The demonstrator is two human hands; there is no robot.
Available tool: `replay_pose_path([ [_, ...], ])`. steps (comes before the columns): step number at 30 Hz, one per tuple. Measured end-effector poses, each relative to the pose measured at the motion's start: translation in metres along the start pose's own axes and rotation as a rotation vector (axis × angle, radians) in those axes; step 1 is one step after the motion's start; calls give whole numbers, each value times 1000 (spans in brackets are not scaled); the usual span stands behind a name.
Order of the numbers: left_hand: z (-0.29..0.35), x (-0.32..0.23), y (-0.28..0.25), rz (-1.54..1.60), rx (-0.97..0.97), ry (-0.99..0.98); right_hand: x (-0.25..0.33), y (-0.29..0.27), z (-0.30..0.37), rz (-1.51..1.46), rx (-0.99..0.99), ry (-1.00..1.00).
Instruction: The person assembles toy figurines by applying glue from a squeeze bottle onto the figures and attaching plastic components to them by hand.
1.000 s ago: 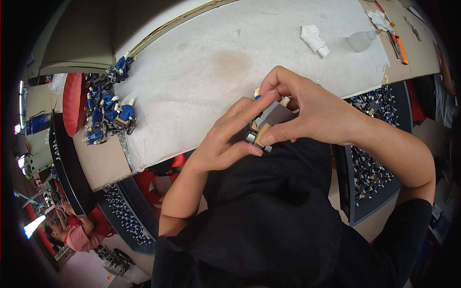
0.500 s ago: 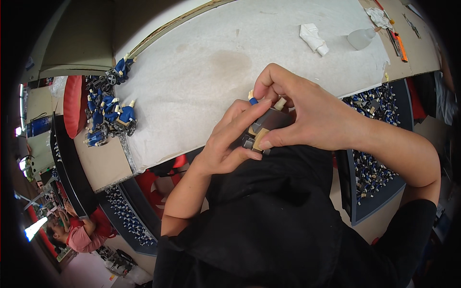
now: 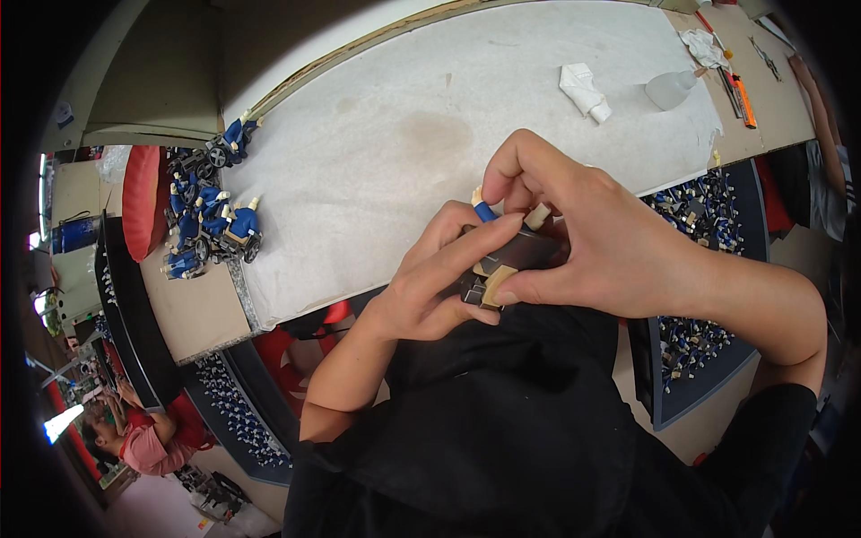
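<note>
Both my hands are closed around a small toy figure (image 3: 526, 252) over the table's front edge, close to my body. A dark grey part, a tan piece, a blue sleeve and pale hand-shaped pieces show between the fingers. My left hand (image 3: 429, 280) grips it from the left, with the index finger along its top and the thumb underneath. From the right, my right hand (image 3: 603, 235) holds it, the thumb against the tan piece and the bent fingers beside the pale pieces. Much of the figure is hidden by my fingers.
Blue toy figures in wheelchairs (image 3: 211, 220) crowd the table's left end. A crumpled tissue (image 3: 585, 92), a clear bottle (image 3: 669, 91) and an orange cutter (image 3: 743, 100) lie at far right. Trays of parts (image 3: 760, 354) (image 3: 235, 408) flank me. A person (image 3: 154, 444) sits at lower left.
My hands and the figure are slightly lower and further right in the view. The grip looks much the same. The whole scene has shifted a little.
</note>
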State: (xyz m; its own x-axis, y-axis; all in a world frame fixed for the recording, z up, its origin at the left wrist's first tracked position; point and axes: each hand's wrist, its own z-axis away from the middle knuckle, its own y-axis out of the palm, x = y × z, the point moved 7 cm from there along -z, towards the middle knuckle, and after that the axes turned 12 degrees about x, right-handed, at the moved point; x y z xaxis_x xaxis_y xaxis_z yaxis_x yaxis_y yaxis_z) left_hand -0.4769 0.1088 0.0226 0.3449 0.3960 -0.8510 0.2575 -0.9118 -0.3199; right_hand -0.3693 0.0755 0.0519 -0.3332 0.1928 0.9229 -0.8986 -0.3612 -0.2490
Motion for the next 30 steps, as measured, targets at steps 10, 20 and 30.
replay_pose_path([
  [10,5,-5,-21,10,-196,169,-8,-65,17,549,-409,-289],
  [20,22,4,-37,-245,-394,95,-35,-56,13,891,-764,-201],
  [30,22,4,-37,-125,-490,61,35,40,14,994,-647,-830],
])
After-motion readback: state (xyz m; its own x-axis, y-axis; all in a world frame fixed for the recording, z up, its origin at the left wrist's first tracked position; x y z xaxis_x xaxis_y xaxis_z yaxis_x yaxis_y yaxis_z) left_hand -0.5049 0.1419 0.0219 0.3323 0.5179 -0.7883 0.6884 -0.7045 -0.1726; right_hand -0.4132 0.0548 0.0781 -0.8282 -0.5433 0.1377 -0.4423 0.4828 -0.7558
